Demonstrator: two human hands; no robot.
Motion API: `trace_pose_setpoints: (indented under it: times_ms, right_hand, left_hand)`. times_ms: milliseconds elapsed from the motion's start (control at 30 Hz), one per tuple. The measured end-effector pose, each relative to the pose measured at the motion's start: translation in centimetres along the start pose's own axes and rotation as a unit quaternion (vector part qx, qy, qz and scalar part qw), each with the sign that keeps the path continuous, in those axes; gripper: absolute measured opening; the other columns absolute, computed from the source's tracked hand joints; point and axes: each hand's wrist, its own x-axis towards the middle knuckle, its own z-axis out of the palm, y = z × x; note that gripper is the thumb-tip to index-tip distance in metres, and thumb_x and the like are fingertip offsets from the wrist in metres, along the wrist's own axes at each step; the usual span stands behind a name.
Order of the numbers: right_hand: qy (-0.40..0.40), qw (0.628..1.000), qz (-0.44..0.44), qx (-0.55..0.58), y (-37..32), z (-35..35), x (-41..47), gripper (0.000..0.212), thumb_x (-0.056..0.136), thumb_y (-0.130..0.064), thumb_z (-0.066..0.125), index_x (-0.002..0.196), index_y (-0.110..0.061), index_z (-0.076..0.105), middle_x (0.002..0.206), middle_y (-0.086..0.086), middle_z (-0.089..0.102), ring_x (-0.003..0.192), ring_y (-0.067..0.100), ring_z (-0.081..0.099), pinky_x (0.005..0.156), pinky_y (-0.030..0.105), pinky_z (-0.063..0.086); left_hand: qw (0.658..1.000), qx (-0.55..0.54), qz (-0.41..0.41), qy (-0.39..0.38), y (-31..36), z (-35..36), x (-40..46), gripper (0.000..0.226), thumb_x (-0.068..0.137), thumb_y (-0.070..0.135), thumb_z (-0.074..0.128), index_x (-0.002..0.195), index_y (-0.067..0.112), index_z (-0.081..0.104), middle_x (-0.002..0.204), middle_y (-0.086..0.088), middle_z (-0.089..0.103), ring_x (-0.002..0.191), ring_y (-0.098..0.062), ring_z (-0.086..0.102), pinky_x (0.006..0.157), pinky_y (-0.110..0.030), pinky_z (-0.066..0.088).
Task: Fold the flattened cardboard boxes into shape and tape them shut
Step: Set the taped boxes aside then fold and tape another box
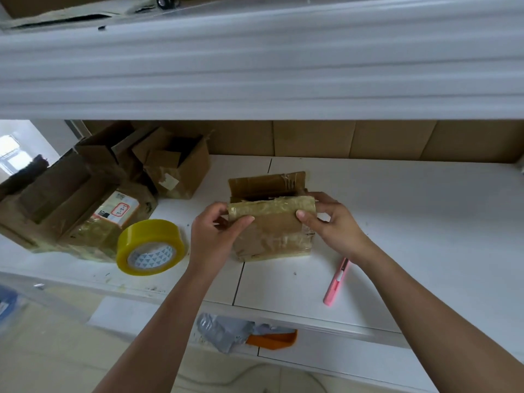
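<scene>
Both hands hold a small taped cardboard box (pixel 272 228) on the white table (pixel 397 222): left hand (pixel 218 231) pinches its near flap's left end, right hand (pixel 331 222) its right end. Left of the grip lies a yellow tape roll (pixel 150 246); beyond it, a box label (pixel 117 208) reads "3-3-3". A pink cutter (pixel 336 282) lies just below the right wrist.

- white table (pixel 411 211), seam lines across top
- small taped cardboard box (pixel 272 234) standing mid-table
- yellow tape roll (pixel 150 246) on left, tilted
- pink cutter (pixel 336 282) right of box
- pile of cardboard boxes (pixel 93 188) far left
</scene>
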Motion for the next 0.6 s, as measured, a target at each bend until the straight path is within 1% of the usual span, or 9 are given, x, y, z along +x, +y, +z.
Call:
trace_pose_setpoints:
  times_ms: [67, 133, 167, 200, 233, 300, 400, 500, 600]
  right_hand:
    - [0.038, 0.999, 0.007, 0.012, 0.1, 0.3, -0.2, 0.019, 0.091, -0.026, 0.066, 0.110, -0.024, 0.068, 0.119, -0.008, 0.061, 0.109, 0.005, 0.057, 0.077, 0.007, 0.044]
    - [0.055, 0.998, 0.022, 0.004, -0.1, 0.4, 0.0, 0.041, 0.089, -0.026, 0.069, 0.125, -0.031, 0.051, 0.125, -0.010, 0.054, 0.107, 0.007, 0.054, 0.067, 0.005, 0.046]
    - [0.050, 0.998, 0.034, -0.002, -0.3, 0.3, 0.2, 0.055, 0.088, -0.025, 0.070, 0.132, -0.039, 0.039, 0.129, -0.011, 0.047, 0.106, 0.008, 0.053, 0.063, 0.006, 0.047]
    - [0.035, 0.998, 0.051, -0.010, -0.4, 0.0, 0.5, 0.070, 0.087, -0.025, 0.071, 0.138, -0.046, 0.027, 0.132, -0.011, 0.039, 0.104, 0.010, 0.052, 0.059, 0.007, 0.048]
    - [0.015, 0.997, 0.070, -0.021, -0.4, -0.3, 1.0, 0.082, 0.087, -0.024, 0.072, 0.142, -0.050, 0.017, 0.133, -0.011, 0.033, 0.104, 0.012, 0.050, 0.057, 0.008, 0.048]
    - [-0.018, 0.995, 0.098, -0.033, -0.7, -0.6, 1.7, 0.089, 0.088, -0.023, 0.071, 0.147, -0.051, 0.011, 0.137, -0.012, 0.027, 0.104, 0.012, 0.049, 0.058, 0.008, 0.047]
    - [-0.014, 0.994, 0.104, -0.024, -0.5, -0.6, 2.1, 0.071, 0.089, -0.023, 0.069, 0.141, -0.048, 0.030, 0.138, -0.005, 0.032, 0.101, 0.011, 0.054, 0.068, 0.015, 0.047]
    - [0.020, 0.997, 0.073, -0.027, 0.5, -0.4, 1.2, 0.050, 0.085, -0.039, 0.071, 0.128, -0.043, 0.046, 0.133, -0.006, 0.042, 0.094, 0.012, 0.061, 0.074, 0.019, 0.050]
    - [0.053, 0.997, 0.044, -0.044, 1.4, 0.1, 0.2, 0.048, 0.079, -0.055, 0.066, 0.122, -0.041, 0.051, 0.129, -0.013, 0.049, 0.089, 0.011, 0.063, 0.074, 0.018, 0.052]
  left_hand:
    - [1.000, 0.020, -0.012, 0.011, 0.1, -0.1, 0.4, 0.063, 0.065, 0.045, 0.084, 0.118, 0.031, 0.053, 0.113, 0.007, 0.055, 0.086, -0.007, 0.060, 0.058, -0.010, 0.049]
    - [0.998, 0.052, -0.033, -0.022, 0.1, -0.4, 1.2, 0.097, 0.060, 0.052, 0.083, 0.141, 0.036, 0.034, 0.135, 0.002, 0.036, 0.100, -0.015, 0.057, 0.069, -0.018, 0.054]
    - [0.995, 0.066, -0.054, -0.051, 0.1, -0.6, 1.7, 0.109, 0.059, 0.052, 0.083, 0.148, 0.038, 0.023, 0.146, 0.001, 0.028, 0.113, -0.023, 0.054, 0.082, -0.030, 0.056]
    - [0.991, 0.075, -0.079, -0.083, 0.2, -0.8, 2.3, 0.118, 0.058, 0.054, 0.082, 0.152, 0.039, 0.014, 0.154, 0.003, 0.020, 0.128, -0.030, 0.046, 0.096, -0.043, 0.052]
    - [0.985, 0.080, -0.098, -0.114, 0.2, -0.9, 2.8, 0.121, 0.056, 0.056, 0.079, 0.153, 0.040, 0.009, 0.158, 0.005, 0.015, 0.137, -0.031, 0.036, 0.105, -0.052, 0.045]
    - [0.979, 0.078, -0.100, -0.159, 0.3, -1.0, 3.3, 0.118, 0.055, 0.059, 0.074, 0.154, 0.041, 0.011, 0.157, 0.007, 0.021, 0.140, -0.028, 0.032, 0.109, -0.055, 0.039]
    - [0.984, 0.048, -0.061, -0.159, 0.0, -1.2, 3.0, 0.097, 0.058, 0.061, 0.071, 0.143, 0.042, 0.029, 0.135, 0.020, 0.042, 0.125, -0.020, 0.046, 0.103, -0.049, 0.044]
    - [0.990, 0.043, -0.040, -0.132, -0.9, -1.4, 2.2, 0.064, 0.063, 0.068, 0.066, 0.120, 0.046, 0.044, 0.116, 0.034, 0.046, 0.107, -0.013, 0.055, 0.088, -0.035, 0.048]
    - [0.991, 0.021, -0.034, -0.127, -1.7, -1.2, 1.2, 0.046, 0.075, 0.068, 0.060, 0.113, 0.043, 0.049, 0.110, 0.035, 0.050, 0.095, 0.002, 0.058, 0.068, -0.011, 0.046]
